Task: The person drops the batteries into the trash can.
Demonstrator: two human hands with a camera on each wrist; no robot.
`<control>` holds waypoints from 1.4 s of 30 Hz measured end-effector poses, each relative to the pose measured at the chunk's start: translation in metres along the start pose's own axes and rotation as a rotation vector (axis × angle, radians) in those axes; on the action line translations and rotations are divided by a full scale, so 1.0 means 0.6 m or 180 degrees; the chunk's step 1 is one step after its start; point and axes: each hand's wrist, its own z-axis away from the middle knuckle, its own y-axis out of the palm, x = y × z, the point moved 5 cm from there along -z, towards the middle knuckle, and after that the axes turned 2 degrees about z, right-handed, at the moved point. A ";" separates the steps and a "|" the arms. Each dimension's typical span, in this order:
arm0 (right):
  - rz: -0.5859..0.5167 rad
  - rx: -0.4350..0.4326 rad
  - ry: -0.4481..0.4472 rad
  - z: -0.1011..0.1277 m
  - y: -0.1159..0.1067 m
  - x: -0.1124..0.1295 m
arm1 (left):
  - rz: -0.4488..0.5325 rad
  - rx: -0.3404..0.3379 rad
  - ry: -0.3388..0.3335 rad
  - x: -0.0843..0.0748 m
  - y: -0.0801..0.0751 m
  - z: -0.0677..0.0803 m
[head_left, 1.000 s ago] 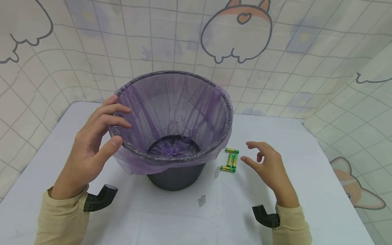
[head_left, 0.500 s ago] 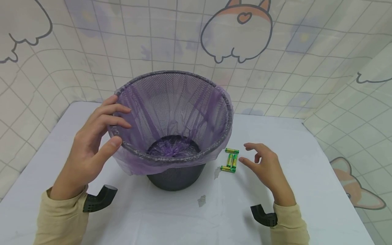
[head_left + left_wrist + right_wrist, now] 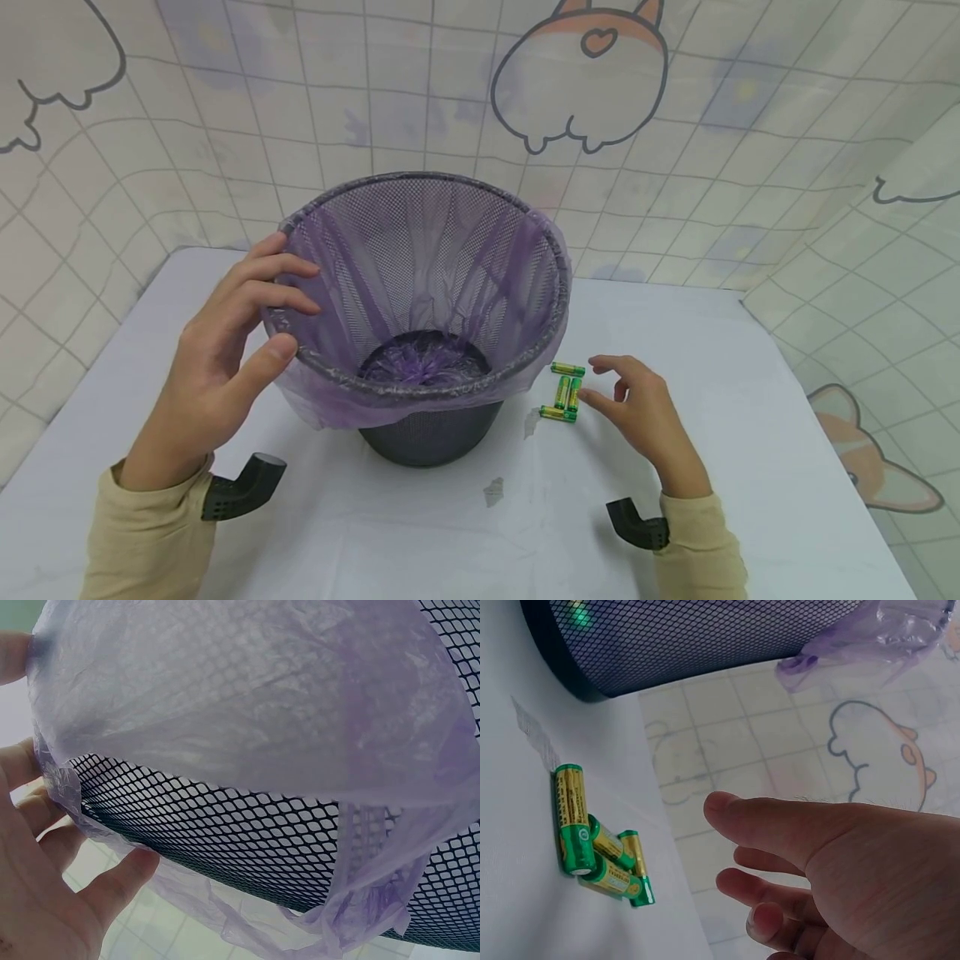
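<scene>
Purple liner [image 3: 352, 400] drapes over the mesh bin's [image 3: 431, 433] rim in the head view; my left hand [image 3: 217, 367] curls round that edge, thumb on the fold. Open white table [image 3: 750, 400] lies to the right. My right hand [image 3: 637, 408] hovers, fingers loosely spread, just beside the batteries [image 3: 564, 392].

Left wrist view: fingers [image 3: 112, 889] touch the liner under the mesh.

Right wrist view: the batteries [image 3: 592, 844] lie clear of my fingertips [image 3: 724, 806], unheld.

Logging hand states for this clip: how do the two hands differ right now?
The left hand grips the bin rim and purple liner, thumb and fingers curled round it; the right hand holds nothing. The left is raised at the rim; the right hovers low beside the batteries. Both wear tan sleeves.
</scene>
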 end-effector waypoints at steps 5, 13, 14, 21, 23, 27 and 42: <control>-0.0017 0.0066 0.0049 -0.002 0.008 -0.007 | 0.0009 -0.0009 0.0014 -0.001 0.000 0.001; -0.0011 0.0150 0.0144 -0.003 0.016 -0.018 | 0.0013 -0.0020 0.0020 -0.001 0.001 0.002; -0.0013 0.0161 0.0152 -0.002 0.017 -0.019 | 0.0009 -0.0021 0.0023 -0.001 0.001 0.002; -0.0047 0.0241 0.0226 -0.003 0.026 -0.024 | -0.0021 0.0000 0.0020 0.000 0.001 0.002; -0.0044 0.0268 0.0247 -0.003 0.030 -0.026 | -0.0021 0.0003 0.0018 0.000 0.001 0.002; -0.0039 0.0303 0.0261 -0.004 0.035 -0.028 | -0.0005 -0.0008 0.0028 0.000 0.001 0.001; -0.0014 0.0307 0.0204 -0.009 0.049 -0.038 | 0.0047 -0.0004 0.0012 0.000 0.001 0.000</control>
